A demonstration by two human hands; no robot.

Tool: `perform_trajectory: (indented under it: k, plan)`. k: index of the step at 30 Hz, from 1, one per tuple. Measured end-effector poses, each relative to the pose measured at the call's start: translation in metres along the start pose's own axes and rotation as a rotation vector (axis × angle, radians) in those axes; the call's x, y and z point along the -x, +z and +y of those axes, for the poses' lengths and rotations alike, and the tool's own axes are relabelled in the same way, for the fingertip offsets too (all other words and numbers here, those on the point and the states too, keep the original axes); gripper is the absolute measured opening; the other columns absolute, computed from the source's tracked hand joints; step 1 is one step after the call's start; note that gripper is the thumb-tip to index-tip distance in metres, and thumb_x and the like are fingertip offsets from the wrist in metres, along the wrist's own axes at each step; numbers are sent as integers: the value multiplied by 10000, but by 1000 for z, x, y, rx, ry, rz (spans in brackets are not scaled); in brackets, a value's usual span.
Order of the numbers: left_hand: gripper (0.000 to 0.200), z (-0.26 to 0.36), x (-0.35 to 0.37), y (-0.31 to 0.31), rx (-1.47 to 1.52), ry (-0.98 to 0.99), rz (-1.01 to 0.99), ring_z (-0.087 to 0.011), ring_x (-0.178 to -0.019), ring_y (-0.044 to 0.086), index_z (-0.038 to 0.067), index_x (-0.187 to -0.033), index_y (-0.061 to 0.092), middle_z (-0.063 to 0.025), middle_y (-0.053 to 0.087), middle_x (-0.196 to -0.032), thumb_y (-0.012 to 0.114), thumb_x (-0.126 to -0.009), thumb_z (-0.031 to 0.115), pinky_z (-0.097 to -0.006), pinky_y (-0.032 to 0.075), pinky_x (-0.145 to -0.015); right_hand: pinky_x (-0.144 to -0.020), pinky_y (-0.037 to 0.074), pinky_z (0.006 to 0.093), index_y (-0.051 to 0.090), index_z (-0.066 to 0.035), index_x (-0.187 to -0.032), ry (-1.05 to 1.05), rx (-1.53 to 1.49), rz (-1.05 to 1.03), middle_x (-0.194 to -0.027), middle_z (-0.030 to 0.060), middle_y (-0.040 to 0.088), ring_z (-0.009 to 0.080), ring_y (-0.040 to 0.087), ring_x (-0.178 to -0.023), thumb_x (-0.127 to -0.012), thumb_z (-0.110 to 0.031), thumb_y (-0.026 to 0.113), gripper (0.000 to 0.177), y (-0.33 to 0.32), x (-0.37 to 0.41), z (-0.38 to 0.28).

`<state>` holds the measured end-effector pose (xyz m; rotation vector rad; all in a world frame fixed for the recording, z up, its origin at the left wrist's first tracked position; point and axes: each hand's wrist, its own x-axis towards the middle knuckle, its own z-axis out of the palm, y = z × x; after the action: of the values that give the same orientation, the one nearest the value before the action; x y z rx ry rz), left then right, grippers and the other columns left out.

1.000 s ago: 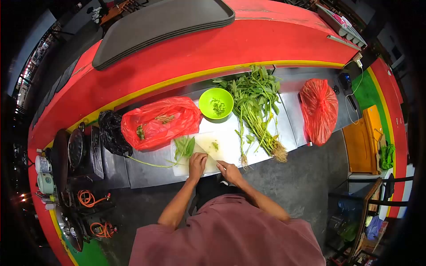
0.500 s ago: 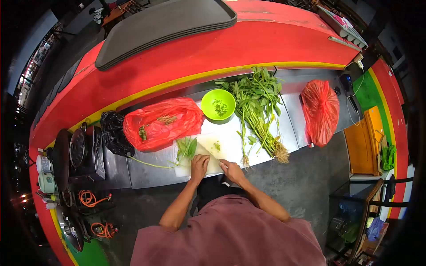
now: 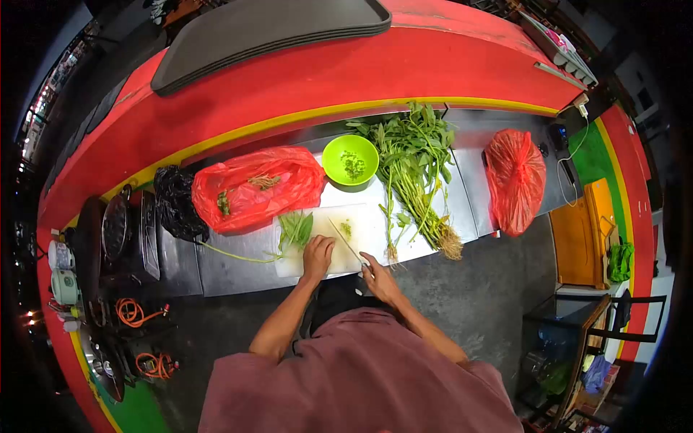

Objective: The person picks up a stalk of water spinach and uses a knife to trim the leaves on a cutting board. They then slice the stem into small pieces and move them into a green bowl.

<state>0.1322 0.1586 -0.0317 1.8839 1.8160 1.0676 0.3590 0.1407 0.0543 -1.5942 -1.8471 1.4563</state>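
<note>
On the white cutting board [image 3: 289, 267], my left hand [image 3: 317, 256] is closed with fingers curled down at the end of a leafy green stalk [image 3: 294, 229]. The leaves spread just left of the fingers, and a long pale stem trails off the board to the left. My right hand [image 3: 377, 276] grips a knife [image 3: 345, 239] by its handle. Its blade slants up and left across the board, apart from the left fingers. Small chopped green pieces [image 3: 346, 229] lie beside the blade. Above the board, a lime-green bowl [image 3: 351, 160] holds more chopped bits.
A bundle of rooted greens [image 3: 419, 180] lies right of the bowl. An open red plastic bag [image 3: 260, 191] and a black bag [image 3: 179, 202] are at left. A tied red bag [image 3: 515, 182] stands at right. Stacked dark trays [image 3: 274, 36] rest on the red ledge.
My right hand has drawn slightly away from the left, and the knife blade now shows more fully, angled beside the chopped pieces. The whole view has shifted a little.
</note>
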Motion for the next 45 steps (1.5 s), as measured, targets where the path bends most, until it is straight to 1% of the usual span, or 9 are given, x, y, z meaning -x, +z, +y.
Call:
perform_trajectory:
  k: [3, 6, 9, 19, 21, 27, 29, 34, 45]
  plan:
    - [105, -2, 1, -1, -3, 22, -6, -306, -926, 635, 68, -993, 715, -88, 657, -944, 685, -897, 95, -440, 493, -797, -818, 514, 517, 549, -57, -1403, -1, -10, -28, -955, 280, 712, 456, 694, -900, -1043, -245, 518, 408, 2, 8, 5]
    - [114, -2, -3, -3, -17, 78, -22, -302, -916, 628, 71, -1012, 702, -75, 641, -948, 678, -905, 101, -442, 488, -789, -896, 523, 504, 614, -27, -1340, -68, 62, 14, -1083, 308, 697, 471, 676, -1028, -1037, -232, 527, 376, 6, 12, 13]
    - [99, 1, -3, -1, -11, 84, 60, -328, -868, 633, 35, -984, 706, -115, 655, -920, 689, -888, 55, -439, 501, -771, -843, 546, 470, 625, -24, -1336, -85, 91, 67, -1014, 267, 724, 435, 714, -948, -1036, -200, 536, 358, 9, 19, 15]
    - [112, -9, -14, -1, -25, 122, -67, -282, -920, 611, 90, -1004, 700, -64, 615, -910, 684, -899, 124, -435, 464, -799, -845, 533, 460, 602, -27, -1369, 26, 68, 153, -1065, 303, 699, 429, 702, -971, -1045, -266, 525, 410, 26, 37, -16]
    - [108, -9, -13, -3, -65, 140, -36, -281, -921, 610, 90, -997, 701, -66, 619, -910, 678, -896, 117, -431, 463, -793, -941, 518, 475, 615, 20, -1322, 102, 17, 128, -1176, 303, 679, 471, 657, -1098, -1033, -219, 530, 385, 29, 38, -18]
    - [94, -14, -13, -4, -45, 124, -52, -283, -915, 621, 82, -970, 731, -66, 652, -926, 696, -890, 118, -423, 460, -789, -920, 518, 480, 624, -10, -1329, 118, 29, 142, -1163, 304, 674, 462, 661, -1081, -1034, -230, 532, 379, 42, 35, -7]
    - [94, -15, -9, -6, -21, 129, -73, -279, -916, 623, 82, -968, 737, -64, 655, -925, 699, -892, 122, -423, 459, -790, -862, 532, 432, 598, -23, -1376, 46, 78, 210, -1099, 286, 707, 387, 714, -982, -1048, -229, 509, 398, 46, 37, 2]
    - [141, -16, -4, -2, -10, 126, -55, -249, -924, 612, 113, -1008, 739, -30, 646, -940, 675, -883, 104, -412, 452, -804, -926, 525, 472, 620, -17, -1341, 91, 25, 158, -1175, 285, 689, 450, 668, -1096, -1032, -234, 537, 386, 33, 43, -18]
    - [176, -19, -11, 2, -18, 139, -55, -258, -948, 619, 86, -1066, 704, -54, 652, -950, 630, -906, 83, -409, 453, -809, -948, 521, 438, 606, 26, -1336, 181, -21, 94, -1182, 292, 687, 434, 674, -1116, -1041, -244, 534, 406, 14, 34, -33]
